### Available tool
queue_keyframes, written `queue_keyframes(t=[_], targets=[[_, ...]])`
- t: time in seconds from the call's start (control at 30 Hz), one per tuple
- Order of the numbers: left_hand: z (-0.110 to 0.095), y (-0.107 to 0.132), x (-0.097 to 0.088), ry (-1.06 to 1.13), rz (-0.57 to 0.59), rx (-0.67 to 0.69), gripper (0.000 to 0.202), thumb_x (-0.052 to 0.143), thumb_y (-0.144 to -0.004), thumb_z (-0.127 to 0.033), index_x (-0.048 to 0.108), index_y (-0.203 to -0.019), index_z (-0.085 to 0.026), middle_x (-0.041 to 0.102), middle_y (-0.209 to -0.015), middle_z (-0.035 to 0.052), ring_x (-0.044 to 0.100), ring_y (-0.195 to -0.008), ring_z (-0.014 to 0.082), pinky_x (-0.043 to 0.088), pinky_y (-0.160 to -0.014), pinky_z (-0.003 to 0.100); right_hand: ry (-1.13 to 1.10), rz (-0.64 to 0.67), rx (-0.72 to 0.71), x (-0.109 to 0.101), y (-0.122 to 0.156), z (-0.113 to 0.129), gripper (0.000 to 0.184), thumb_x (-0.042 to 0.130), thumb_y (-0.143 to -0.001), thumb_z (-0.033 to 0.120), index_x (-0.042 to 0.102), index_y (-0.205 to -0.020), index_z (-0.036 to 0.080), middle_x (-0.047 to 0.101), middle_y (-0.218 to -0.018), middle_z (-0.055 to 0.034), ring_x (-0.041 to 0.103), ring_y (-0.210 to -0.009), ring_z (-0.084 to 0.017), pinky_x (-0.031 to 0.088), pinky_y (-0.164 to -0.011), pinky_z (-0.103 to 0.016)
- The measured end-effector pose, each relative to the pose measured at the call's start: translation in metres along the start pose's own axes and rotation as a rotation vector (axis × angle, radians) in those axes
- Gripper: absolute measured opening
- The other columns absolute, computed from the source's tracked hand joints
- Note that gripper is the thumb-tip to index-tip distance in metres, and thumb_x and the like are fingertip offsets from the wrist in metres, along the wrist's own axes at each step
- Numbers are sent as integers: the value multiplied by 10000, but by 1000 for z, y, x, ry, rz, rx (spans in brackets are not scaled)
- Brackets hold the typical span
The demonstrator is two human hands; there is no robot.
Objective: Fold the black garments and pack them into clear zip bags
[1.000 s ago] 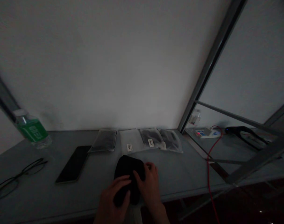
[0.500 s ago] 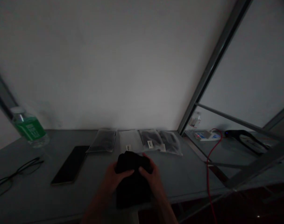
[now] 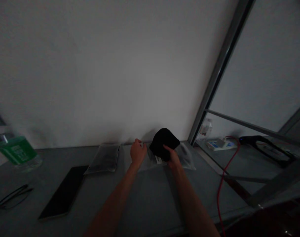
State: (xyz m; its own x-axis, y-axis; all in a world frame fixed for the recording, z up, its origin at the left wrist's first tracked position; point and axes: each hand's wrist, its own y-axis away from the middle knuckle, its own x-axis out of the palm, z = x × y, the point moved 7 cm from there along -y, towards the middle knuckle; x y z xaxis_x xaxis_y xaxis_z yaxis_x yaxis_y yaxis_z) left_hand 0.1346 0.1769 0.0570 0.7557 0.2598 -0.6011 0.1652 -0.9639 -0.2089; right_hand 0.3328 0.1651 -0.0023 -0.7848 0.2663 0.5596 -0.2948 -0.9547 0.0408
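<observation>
My right hand [image 3: 174,158] grips a folded piece of black cloth [image 3: 163,143], thumb on its near face. The cloth is raised over the back of the table and covers much of a bag with a white label [image 3: 159,159]. Just left of it, my left hand [image 3: 138,153] is closed with the fingers curled, over a clear plastic bag [image 3: 146,163]. Whether it pinches the bag's edge or something small cannot be made out. A bag with dark contents [image 3: 108,158] lies to the left, and another clear bag [image 3: 187,158] lies right of my right hand.
On the left are a black phone [image 3: 64,192], eyeglasses [image 3: 13,197] and a bottle with a green label [image 3: 18,151]. A metal post [image 3: 217,72] rises at the right. Beyond it are a red cable [image 3: 225,174], a small box [image 3: 220,144] and a black looped device [image 3: 265,148].
Both hands have moved forward to the bags. My left hand has let go of the black cloth, and my right hand has carried it up and to the right.
</observation>
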Motion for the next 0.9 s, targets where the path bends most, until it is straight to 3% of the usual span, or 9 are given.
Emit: queue_keyframes(t=[0.17,0.27,0.37,0.57,0.63,0.77,0.9], targets=[[19,9,44,-254,50,-23,371,644,-803,-355,630,-1064,-91,645,-1116,228,551,-1187,378,384,-992,526,-23,-113,-18,-30,-9,-11,417,793,-594,206,684,-995,202,765,-930,-35,726,-886,-266,612,-776,-379],[34,8,50,-337,113,-19,368,588,-882,-375,597,-1150,-124,613,-1196,153,578,-1136,291,453,-958,508,-19,-113,10,-27,-10,-18,449,809,-568,200,679,-998,187,766,-923,-53,727,-875,-286,614,-767,-405],[49,7,46,-366,226,52,378,581,-902,-380,555,-1224,-183,588,-1238,83,606,-1046,213,530,-877,442,-17,-99,22,-19,-8,-23,477,825,-559,208,676,-1011,183,766,-924,-56,725,-884,-295,609,-778,-417],[66,23,26,-296,376,256,366,582,-902,-383,563,-1211,-187,596,-1224,82,612,-1031,206,536,-864,427,28,-83,25,-7,4,-26,508,853,-556,230,674,-1030,190,761,-936,-57,720,-903,-296,594,-818,-440],[64,29,21,-253,367,303,313,572,-908,-369,592,-1148,-169,629,-1139,74,627,-965,190,538,-834,403,43,-72,20,-3,8,-26,501,845,-566,229,674,-1036,200,760,-944,-55,716,-919,-296,590,-828,-441],[53,33,12,-158,283,375,160,479,-892,-203,617,-817,-173,633,-754,28,608,-727,158,475,-721,313,40,-24,22,7,14,-23,502,814,-607,280,665,-1080,202,749,-1018,-65,697,-988,-305,583,-848,-452],[42,33,4,-67,210,432,155,450,-825,-177,543,-706,-212,560,-656,-8,551,-651,148,416,-649,278,7,58,39,19,21,-21,519,792,-660,410,653,-1111,193,735,-1071,-86,677,-1039,-314,581,-846,-471]])
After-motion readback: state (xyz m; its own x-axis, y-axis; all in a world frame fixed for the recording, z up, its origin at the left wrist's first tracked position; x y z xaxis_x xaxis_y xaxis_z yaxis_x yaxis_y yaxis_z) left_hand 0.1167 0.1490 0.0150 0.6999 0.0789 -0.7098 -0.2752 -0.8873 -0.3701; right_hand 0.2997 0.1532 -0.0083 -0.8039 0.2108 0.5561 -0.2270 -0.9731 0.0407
